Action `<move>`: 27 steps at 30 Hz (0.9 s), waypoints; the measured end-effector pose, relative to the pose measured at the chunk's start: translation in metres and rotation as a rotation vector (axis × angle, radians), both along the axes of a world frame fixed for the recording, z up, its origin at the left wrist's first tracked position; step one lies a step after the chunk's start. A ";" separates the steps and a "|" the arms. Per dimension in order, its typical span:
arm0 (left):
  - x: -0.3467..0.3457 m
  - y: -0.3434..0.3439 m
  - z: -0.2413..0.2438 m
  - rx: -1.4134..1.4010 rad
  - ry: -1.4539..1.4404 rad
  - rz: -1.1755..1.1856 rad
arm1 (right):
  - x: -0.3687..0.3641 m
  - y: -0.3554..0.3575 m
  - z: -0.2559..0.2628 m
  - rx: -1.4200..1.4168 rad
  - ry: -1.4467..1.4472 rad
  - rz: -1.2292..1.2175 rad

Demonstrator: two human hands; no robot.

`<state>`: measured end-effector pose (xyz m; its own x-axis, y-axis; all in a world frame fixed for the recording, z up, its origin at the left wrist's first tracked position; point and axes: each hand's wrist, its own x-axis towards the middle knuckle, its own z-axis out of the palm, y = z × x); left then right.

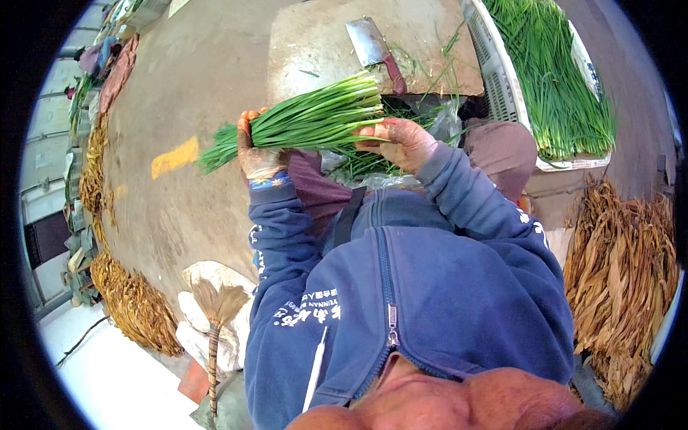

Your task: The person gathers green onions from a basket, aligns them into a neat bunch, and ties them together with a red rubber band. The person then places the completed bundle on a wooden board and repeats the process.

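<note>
A thick bunch of green chives lies across both my hands, its pale cut ends to the right and its leaf tips hanging to the left. My left hand is wrapped around the leafy part from below. At the stem end, my right hand has its fingers against the lower stalks, one finger bearing a tan wrap. Beyond the bunch, a cleaver with a reddish-brown handle rests on a worn board strewn with loose leaves. Below the board's near edge, loose chives lie with clear plastic by my lap.
To the right stands a white plastic crate filled with aligned chives. Bundles of dried leaves are near my right side, with more dried leaves at left. A straw broom leans by a white sack.
</note>
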<state>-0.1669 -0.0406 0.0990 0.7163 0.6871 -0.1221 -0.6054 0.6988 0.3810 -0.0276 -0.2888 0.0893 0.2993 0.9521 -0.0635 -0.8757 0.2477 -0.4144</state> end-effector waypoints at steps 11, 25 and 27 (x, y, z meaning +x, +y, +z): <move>-0.011 0.016 0.014 -0.175 0.144 0.147 | 0.045 -0.009 -0.011 -0.297 -0.509 0.021; 0.002 0.012 0.028 -0.111 0.211 0.267 | 0.050 0.018 -0.042 -0.267 -0.185 -0.609; 0.026 -0.008 0.031 -0.128 0.226 0.257 | 0.036 0.050 -0.071 -0.257 -0.222 -0.670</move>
